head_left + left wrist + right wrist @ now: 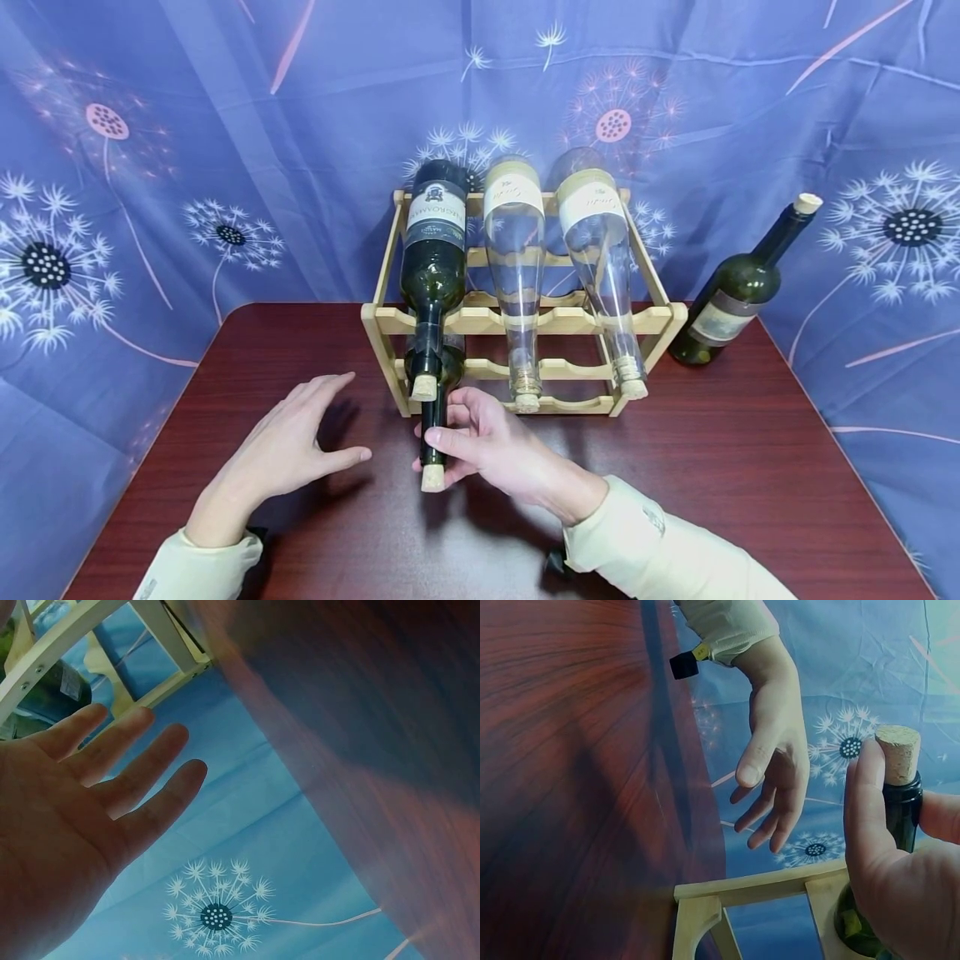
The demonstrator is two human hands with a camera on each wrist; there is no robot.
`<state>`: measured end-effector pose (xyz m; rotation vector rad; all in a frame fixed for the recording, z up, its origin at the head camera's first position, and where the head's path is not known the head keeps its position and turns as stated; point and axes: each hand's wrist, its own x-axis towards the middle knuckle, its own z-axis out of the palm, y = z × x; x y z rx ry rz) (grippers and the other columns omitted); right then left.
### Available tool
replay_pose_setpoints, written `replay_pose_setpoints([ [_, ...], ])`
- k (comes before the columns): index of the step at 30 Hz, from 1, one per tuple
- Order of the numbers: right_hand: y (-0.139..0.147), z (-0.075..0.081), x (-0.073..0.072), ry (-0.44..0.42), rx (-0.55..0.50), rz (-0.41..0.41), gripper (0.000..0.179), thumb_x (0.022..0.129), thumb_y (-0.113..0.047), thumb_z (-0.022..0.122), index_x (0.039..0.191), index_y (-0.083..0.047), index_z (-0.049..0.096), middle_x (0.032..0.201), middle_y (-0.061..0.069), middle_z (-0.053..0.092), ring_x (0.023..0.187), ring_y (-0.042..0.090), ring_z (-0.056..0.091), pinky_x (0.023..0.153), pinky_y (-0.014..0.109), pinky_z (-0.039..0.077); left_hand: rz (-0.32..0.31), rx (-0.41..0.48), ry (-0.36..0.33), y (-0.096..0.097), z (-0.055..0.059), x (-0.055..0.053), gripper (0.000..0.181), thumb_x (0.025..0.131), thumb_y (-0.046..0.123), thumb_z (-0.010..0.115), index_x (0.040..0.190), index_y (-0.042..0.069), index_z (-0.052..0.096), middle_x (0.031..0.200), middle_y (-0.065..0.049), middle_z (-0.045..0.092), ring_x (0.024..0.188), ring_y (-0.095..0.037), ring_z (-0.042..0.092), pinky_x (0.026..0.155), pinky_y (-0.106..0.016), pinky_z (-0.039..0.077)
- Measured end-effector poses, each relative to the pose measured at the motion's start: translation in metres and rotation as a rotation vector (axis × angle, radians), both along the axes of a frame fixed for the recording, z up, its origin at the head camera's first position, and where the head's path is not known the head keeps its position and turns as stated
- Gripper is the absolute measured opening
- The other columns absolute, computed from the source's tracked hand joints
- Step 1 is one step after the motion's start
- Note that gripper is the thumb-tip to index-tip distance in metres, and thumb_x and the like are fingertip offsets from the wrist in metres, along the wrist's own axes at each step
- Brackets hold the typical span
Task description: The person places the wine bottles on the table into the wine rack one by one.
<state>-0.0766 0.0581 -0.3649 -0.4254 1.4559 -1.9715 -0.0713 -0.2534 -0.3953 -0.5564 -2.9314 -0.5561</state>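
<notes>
At the dark-red wood-grain table (712, 467), the right hand (491, 437) grips a cork-stoppered dark-green glass bottle (432, 414) by the neck, its body in the pale wooden rack (480, 321) and best kept straight, the empty left hand (281, 446) spread.

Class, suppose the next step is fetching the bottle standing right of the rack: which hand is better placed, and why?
Right, probably. The right hand lies nearer the standing bottle, though it must first release the lower bottle it grips. The left hand is empty but farther off, left of the rack.
</notes>
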Motion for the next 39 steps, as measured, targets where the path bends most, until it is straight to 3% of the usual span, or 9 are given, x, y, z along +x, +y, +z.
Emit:
replay_pose_setpoints([
  [29,-0.009,-0.005,-0.016,0.049,0.011,-0.122,0.034,0.104,0.003,0.060,0.132,0.011,0.044,0.126,0.027,0.064,0.089,0.031,0.077,0.072,0.043,0.065,-0.001,-0.002,-0.016,0.001,0.002,0.000,0.103,0.079,0.062,0.087,0.156,0.006,0.048,0.149,-0.013,0.057,0.136,-0.037,0.053,0.106,-0.059,0.047],
  [39,-0.010,-0.009,-0.022,0.073,0.005,-0.148,0.034,0.105,0.003,0.058,0.134,0.013,0.043,0.127,0.029,0.066,0.091,0.036,0.077,0.073,0.043,0.065,0.001,-0.004,-0.012,0.000,0.001,0.000,0.102,0.080,0.061,0.087,0.157,0.007,0.048,0.149,-0.013,0.057,0.136,-0.036,0.053,0.106,-0.059,0.047],
])
